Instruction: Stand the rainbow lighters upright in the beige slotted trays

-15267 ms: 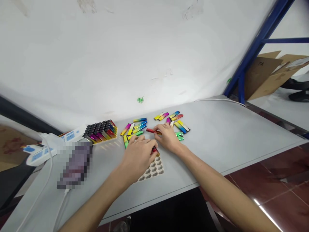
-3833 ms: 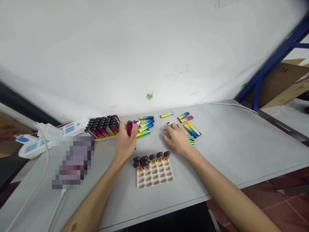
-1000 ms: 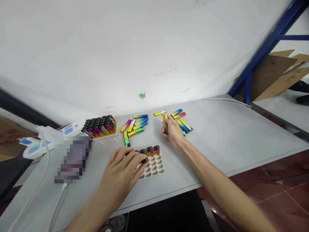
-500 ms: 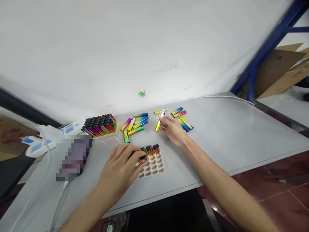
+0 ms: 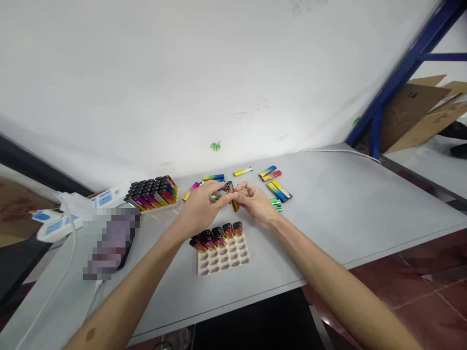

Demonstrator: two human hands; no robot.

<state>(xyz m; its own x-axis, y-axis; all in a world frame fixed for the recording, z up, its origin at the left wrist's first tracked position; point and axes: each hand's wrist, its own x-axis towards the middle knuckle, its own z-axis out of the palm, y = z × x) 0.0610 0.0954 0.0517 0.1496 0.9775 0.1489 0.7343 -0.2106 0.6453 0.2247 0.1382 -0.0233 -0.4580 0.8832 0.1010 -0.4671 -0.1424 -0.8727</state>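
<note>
A lighter [image 5: 235, 205] with a yellow-gold body stands between my hands above the table. My left hand [image 5: 204, 201] pinches its upper part from the left, and my right hand [image 5: 254, 201] grips it from the right. Just below them, a pale tray [image 5: 224, 266] with oval slots has several black-topped lighters [image 5: 207, 238] upright in its back rows; its front slots are bare. Loose shiny lighters lie behind and beside my hands, among them a yellow one [image 5: 242, 171], a red one [image 5: 272, 175] and a blue-yellow one [image 5: 276, 191].
A full block of upright lighters [image 5: 155, 192] stands at the back left. Near it are a power strip [image 5: 105, 198] with white cables and a pixelated phone-like device [image 5: 113, 243]. Cardboard boxes [image 5: 416, 112] and a blue frame [image 5: 386, 92] are at the right.
My left hand has left the tray and moved up to meet my right hand. My right hand has shifted slightly left, and its lighter is now upright between both hands.
</note>
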